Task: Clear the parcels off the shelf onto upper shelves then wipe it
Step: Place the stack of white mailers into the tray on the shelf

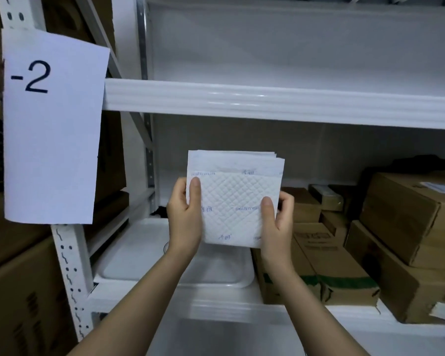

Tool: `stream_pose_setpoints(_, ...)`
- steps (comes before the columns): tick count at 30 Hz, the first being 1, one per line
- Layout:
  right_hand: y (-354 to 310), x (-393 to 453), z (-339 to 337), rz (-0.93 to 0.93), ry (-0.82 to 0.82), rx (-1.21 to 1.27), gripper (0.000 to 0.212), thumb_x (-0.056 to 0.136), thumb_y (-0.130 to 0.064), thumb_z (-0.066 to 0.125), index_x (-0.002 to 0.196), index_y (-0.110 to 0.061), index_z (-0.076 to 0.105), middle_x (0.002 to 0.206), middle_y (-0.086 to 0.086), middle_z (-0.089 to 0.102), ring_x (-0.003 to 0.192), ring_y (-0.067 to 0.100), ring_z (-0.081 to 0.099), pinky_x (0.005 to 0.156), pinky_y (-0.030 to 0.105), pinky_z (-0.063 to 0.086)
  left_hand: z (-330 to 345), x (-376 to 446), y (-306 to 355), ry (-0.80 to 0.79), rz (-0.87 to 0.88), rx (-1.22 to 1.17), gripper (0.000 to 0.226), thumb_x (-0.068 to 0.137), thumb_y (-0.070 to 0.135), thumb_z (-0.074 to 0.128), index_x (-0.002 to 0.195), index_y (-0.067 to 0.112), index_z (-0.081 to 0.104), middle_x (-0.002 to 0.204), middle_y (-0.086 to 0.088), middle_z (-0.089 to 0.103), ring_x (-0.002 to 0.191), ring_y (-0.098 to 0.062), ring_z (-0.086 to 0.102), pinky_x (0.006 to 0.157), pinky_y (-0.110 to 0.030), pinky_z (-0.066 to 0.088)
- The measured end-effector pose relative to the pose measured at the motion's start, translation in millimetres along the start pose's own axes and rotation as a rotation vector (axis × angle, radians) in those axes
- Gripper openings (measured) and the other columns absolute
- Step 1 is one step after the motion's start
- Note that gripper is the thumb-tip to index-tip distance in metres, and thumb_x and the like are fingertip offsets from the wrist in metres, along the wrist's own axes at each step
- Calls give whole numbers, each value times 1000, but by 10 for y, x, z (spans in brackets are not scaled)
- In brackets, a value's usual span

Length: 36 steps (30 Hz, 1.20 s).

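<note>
Both hands grip a folded white quilted cloth [238, 201] up in front of the shelf bay: left hand [184, 217] pinches its left edge, thumb on the front face; right hand [276, 219] pinches the right edge the same way. Cloth is held upright, flat face toward the camera, folded layers fanned at the top edge. It's near-square, slightly taller than wide, long axis roughly vertical with a slight tilt. Faint blue print on it, not readable.

Cloth is in the air, touching nothing but the hands, level with the gap between the upper shelf [280, 101] and the lower shelf [216, 299].

Lower shelf: left half shows a white tray [144, 253], right half carries cardboard parcels [409, 240] stacked close together, the largest at far right. Upper shelf beam runs across the view above the cloth. Paper sign [52, 129] marked "-2" hangs on the left upright [70, 273]; more cardboard boxes [18, 299] stand left of it.
</note>
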State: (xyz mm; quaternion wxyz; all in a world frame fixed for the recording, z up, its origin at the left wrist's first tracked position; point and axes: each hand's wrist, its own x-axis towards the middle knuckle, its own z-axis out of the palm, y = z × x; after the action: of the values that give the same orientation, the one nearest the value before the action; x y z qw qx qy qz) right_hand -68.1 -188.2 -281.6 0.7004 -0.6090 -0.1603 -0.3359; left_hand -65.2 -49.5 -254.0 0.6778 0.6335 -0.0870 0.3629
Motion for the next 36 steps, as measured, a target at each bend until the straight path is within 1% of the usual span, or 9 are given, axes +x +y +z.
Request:
stream_pose_setpoints(5,354,-169,94,167,-64,5,12,96,-21,55,107,-23,52,102,-7,64,91,5,64,71,20,53,-192,-126,-366,72,-148,18,30,101,28,44,79,8,48,76,-2,55,67,-8,52,59,-21,42)
stream_pose_setpoints(8,556,-243,224,269,-96,-13,13,97,-14,52,110,-15,54,101,-7,65,84,-6,64,66,12,50,-373,-146,-593,83,-256,24,30,101,30,43,74,19,49,75,2,58,69,-10,55,64,-25,45)
stream_pose_setpoints(11,763,-307,361,370,-91,-37,17,97,-16,53,113,-11,55,105,-3,67,87,-3,65,68,14,51,-543,-116,-759,47,-342,67,24,100,34,43,84,21,55,87,0,65,82,-16,63,76,-33,49)
stream_pose_setpoints(16,1169,-383,621,532,-56,-64,13,97,-24,54,109,-19,56,107,1,68,97,14,66,81,25,53,-825,-57,-1093,-69,-457,232,17,98,34,46,109,22,51,98,13,61,89,-4,60,70,-24,45)
stream_pose_setpoints(19,1346,-355,708,593,-41,-100,14,97,-25,53,109,-18,55,102,-1,67,93,14,65,74,21,51,-912,0,-1285,-88,-528,320,19,95,30,50,112,21,48,97,7,60,84,-7,58,66,-23,44)
stream_pose_setpoints(22,1543,-256,771,642,-63,-156,19,96,-28,53,111,-16,54,105,3,66,94,19,65,81,32,53,-918,113,-1463,-102,-625,329,20,93,24,50,113,23,47,98,5,60,85,-9,58,64,-23,44)
stream_pose_setpoints(25,1772,-93,839,696,-78,-183,22,95,-26,51,114,-17,51,109,4,63,96,20,63,84,34,50,-902,278,-1674,-129,-665,343,21,92,22,51,112,22,47,103,3,61,91,-13,60,74,-28,49)
stream_pose_setpoints(32,2337,227,878,804,-297,-295,37,94,-13,44,131,-14,44,124,3,56,98,18,57,72,27,45,-795,622,-2121,-90,-739,395,25,92,17,51,116,16,46,109,-2,59,97,-20,60,77,-30,48)
stream_pose_setpoints(36,2583,340,921,807,-364,-394,42,93,-13,47,134,-13,44,126,4,56,99,18,56,83,29,44,-752,778,-2316,-108,-745,458,41,83,25,51,122,12,52,113,-3,62,100,-23,62,91,-40,51)
